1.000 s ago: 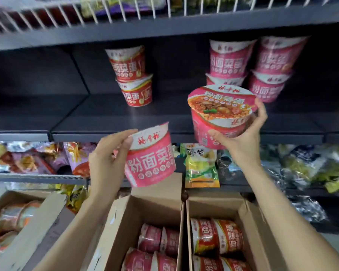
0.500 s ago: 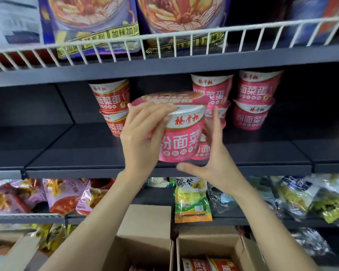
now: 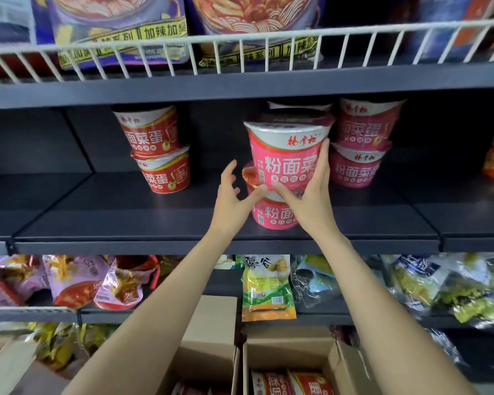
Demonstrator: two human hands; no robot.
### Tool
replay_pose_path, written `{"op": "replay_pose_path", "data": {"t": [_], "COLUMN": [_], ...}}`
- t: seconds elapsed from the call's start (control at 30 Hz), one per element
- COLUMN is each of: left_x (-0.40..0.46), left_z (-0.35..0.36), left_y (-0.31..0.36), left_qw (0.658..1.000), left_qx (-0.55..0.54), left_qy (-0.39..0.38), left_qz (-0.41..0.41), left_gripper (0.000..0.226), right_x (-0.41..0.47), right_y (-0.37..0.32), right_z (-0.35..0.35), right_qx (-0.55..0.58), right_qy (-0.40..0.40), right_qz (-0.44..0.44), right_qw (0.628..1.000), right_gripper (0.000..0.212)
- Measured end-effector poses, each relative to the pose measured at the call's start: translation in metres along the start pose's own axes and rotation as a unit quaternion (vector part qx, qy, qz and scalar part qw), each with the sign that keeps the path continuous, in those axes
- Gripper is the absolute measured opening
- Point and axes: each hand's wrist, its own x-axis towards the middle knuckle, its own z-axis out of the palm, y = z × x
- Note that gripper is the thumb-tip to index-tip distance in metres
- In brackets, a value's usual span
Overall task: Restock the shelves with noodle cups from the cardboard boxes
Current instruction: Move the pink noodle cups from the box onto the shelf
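Both bare forearms reach up from the lower edge of the view to the middle shelf point(image 3: 126, 220). The right hand point(image 3: 311, 201) is raised with its palm against the right side of the upper pink cup point(image 3: 285, 155); its fingers lie straight up the cup's wall and its thumb presses across the cup's base, so it steadies the cup without curling round it. The left hand point(image 3: 231, 201) hangs just left of the cup, fingers spread and loosely bent, holding nothing; its thumb points toward the seam between the two stacked cups, and whether it touches cannot be told. The upper pink cup sits on the lower pink cup point(image 3: 271, 215), which stands near the shelf's front edge, right of centre. Behind them at the back of the shelf rises another pink stack point(image 3: 360, 149) of two cups, and the rim of one more cup shows behind the held one. To the left stands a red stack point(image 3: 157, 155) of two cups. Two open cardboard boxes point(image 3: 297, 354) sit below, with red cups visible in the right one.
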Motion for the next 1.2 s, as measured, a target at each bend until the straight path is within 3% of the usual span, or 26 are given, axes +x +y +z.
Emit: {"op": "replay_pose_path", "data": {"t": [0.33,0.47,0.57,0.67,0.73,0.8,0.97,1.1,1.2], "left_x": [0.003,0.003,0.006,-0.002,-0.022,-0.049,-0.131,-0.198,-0.241], "left_z": [0.015,0.035,0.039,0.028,0.016,-0.002,-0.071,-0.145,-0.191], "left_y": [-0.014,-0.006,-0.003,-0.01,-0.021,-0.037,-0.097,-0.188,-0.253], "left_qw": [0.999,0.997,0.991,0.984,0.984,0.978,0.966,0.956,0.898], "left_qx": [-0.024,-0.021,-0.026,-0.015,0.066,0.142,0.219,0.292,0.395], "left_qy": [-0.015,-0.071,-0.133,-0.18,-0.162,-0.124,-0.054,-0.013,-0.003], "left_qz": [0.041,0.036,0.012,-0.005,0.035,0.088,0.123,-0.036,-0.195], "left_gripper": [0.056,0.06,0.079,0.086,0.08,0.068,0.039,0.033,0.044], "right_x": [-0.01,-0.01,-0.008,-0.03,-0.061,-0.097,-0.185,-0.252,-0.3], "right_y": [0.013,0.019,0.024,0.02,0.015,0.011,0.009,0.03,0.052], "right_z": [-0.013,-0.037,-0.048,-0.054,-0.051,-0.037,0.025,0.091,0.143], "right_qx": [-0.019,-0.05,-0.155,-0.25,-0.275,-0.255,-0.168,-0.153,-0.174], "right_qy": [0.013,0.037,0.031,0.083,0.134,0.129,-0.071,-0.286,-0.449], "right_qz": [-0.004,0.004,0.025,0.059,-0.012,-0.065,-0.026,0.039,0.093], "right_qw": [1.0,0.998,0.987,0.963,0.952,0.956,0.983,0.945,0.871], "right_gripper": [0.092,0.093,0.094,0.077,0.057,0.04,0.032,0.022,0.025]}}
